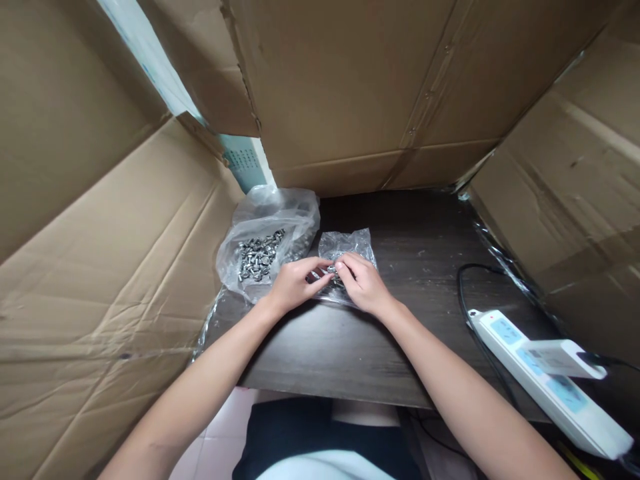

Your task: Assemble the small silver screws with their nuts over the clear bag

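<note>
Forearms (200, 383) converge on a clear packet (345, 243) on the desk (415, 267). Metal pieces (337, 283) lie at the packet between left hand (293, 283) and right hand (365, 283), about equally near; I cannot tell their long axis, nor whether the half-curled hands grip any. Left of the packet, an open bag (300, 205) holds heaped fasteners (257, 257).

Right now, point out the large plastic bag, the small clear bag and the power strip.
Large plastic bag (275, 205), head view: upper plastic wall.
Small clear bag (346, 243), head view: upper part.
Power strip (565, 395), head view: blue socket panel.
</note>
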### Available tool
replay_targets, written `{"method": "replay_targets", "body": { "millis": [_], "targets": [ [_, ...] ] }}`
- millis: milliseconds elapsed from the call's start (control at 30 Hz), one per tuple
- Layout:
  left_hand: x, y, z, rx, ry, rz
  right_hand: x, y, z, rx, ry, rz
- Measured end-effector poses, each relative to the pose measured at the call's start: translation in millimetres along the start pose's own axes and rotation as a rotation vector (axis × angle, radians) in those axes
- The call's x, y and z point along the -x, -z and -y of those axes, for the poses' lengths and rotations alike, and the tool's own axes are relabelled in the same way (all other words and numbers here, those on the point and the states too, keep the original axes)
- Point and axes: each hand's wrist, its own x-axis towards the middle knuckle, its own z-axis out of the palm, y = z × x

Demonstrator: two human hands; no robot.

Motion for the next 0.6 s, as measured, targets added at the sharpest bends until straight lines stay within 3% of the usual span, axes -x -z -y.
{"method": "replay_targets", "body": {
  "millis": [400, 600],
  "targets": [
    [-0.7, -0.5, -2.7, -0.008, -0.003, 0.009, -0.5, 0.0, 1.0, 0.039, 0.018, 0.006],
    [-0.6, 0.1, -1.3, -0.015, 0.015, 0.007, 0.2, 3.6, 3.5, -0.048, -0.021, -0.003]
  ]
}}
